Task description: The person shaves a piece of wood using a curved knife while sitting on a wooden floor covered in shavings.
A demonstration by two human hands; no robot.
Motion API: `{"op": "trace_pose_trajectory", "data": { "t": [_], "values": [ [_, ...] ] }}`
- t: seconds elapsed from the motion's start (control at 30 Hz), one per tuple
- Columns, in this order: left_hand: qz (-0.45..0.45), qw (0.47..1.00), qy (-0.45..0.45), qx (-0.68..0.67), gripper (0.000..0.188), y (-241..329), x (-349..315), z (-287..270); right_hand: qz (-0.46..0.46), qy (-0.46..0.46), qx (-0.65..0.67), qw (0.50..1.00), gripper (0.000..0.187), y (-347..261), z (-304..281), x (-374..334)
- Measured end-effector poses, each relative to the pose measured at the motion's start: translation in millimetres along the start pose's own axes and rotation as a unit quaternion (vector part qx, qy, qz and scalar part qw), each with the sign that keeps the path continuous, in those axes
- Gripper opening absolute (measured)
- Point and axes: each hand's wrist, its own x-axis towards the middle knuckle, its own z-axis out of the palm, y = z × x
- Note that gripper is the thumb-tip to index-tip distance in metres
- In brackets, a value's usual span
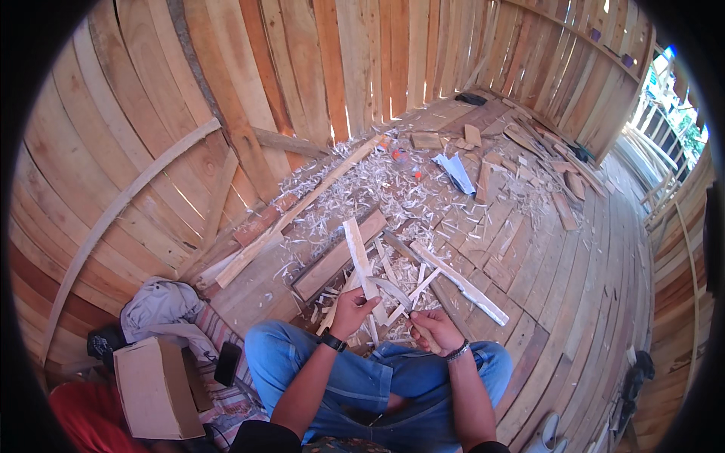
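Observation:
My left hand (351,313), with a dark watch at its wrist, is closed round the lower part of a pale wooden strip (356,248) that points up and away from me. My right hand (438,331), with a bracelet at the wrist, grips the handle of a knife with a curved blade (394,294). The blade reaches left to the strip, close by my left fingers; whether its edge bites into the wood is too small to tell. Under both hands, curled wood shavings (408,273) and cut sticks lie between my crossed legs and a thick board (340,255).
A long plank (302,208) lies to the left, and a pale batten (462,283) to the right. Beyond are a blue-white packet (455,172) and scattered offcuts (566,211). At left sit a cardboard box (155,392), phone (227,364) and grey cloth (160,309). Plank walls surround the floor.

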Motion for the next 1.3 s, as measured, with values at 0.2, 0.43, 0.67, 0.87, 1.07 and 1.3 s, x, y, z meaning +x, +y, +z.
{"op": "trace_pose_trajectory", "data": {
  "t": [0.2,0.43,0.67,0.87,1.07,1.3],
  "values": [
    [-0.024,0.997,0.026,-0.062,0.023,3,1,0,-0.009,0.009,0.044,0.999,0.029,21,22,16],
    [-0.052,0.994,0.042,-0.085,0.02,7,0,2,-0.103,0.094,-0.162,0.977,0.026,39,29,28],
    [-0.047,0.996,-0.004,-0.074,0.024,0,2,-8,-0.291,0.205,-0.435,0.827,0.029,46,23,33],
    [-0.101,0.987,-0.047,-0.113,0.026,13,2,-15,-0.244,0.163,-0.169,0.941,0.02,38,24,28],
    [-0.065,0.992,-0.103,-0.038,0.027,6,-2,-7,-0.279,0.208,-0.069,0.935,0.019,13,12,21],
    [-0.103,0.972,-0.21,-0.011,0.027,-3,-8,3,-0.33,0.277,-0.169,0.886,0.034,22,5,38]
  ]
}}
